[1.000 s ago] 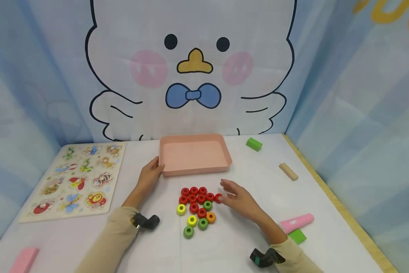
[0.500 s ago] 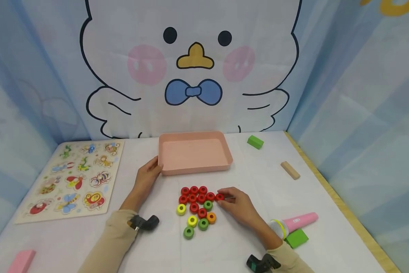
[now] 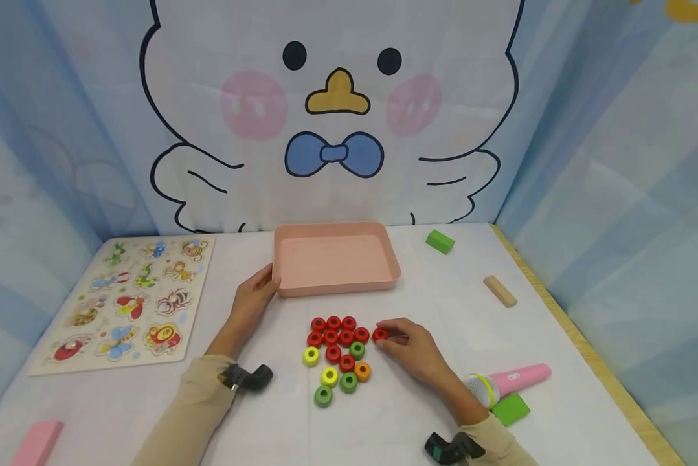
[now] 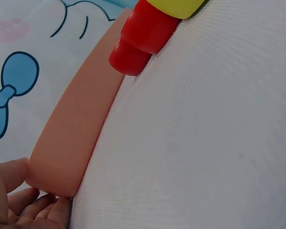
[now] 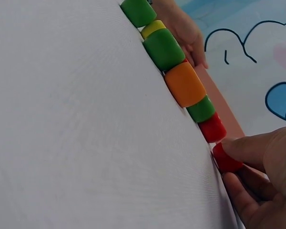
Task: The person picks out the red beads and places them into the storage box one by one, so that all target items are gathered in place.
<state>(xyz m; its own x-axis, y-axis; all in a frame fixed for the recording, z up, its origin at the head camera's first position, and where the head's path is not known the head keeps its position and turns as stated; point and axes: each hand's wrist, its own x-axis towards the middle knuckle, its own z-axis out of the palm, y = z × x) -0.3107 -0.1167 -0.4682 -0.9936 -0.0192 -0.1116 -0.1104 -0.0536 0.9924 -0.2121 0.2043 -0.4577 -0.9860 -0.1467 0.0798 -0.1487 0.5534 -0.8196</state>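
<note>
Left hand: held the pink tray by its near-left corner, clamped between thumb and fingers.
Right hand: pinched a red bead off the tray's near edge, toward its near-right corner, just beside the clustered beads.
Pink tray: stood by the worktop's far edge.
Insect puzzle board: lay along the left edge.

white-covered counter | pink tray | coloured beads | insect board | pink microphone | green blocks | wooden block | pink block
</note>
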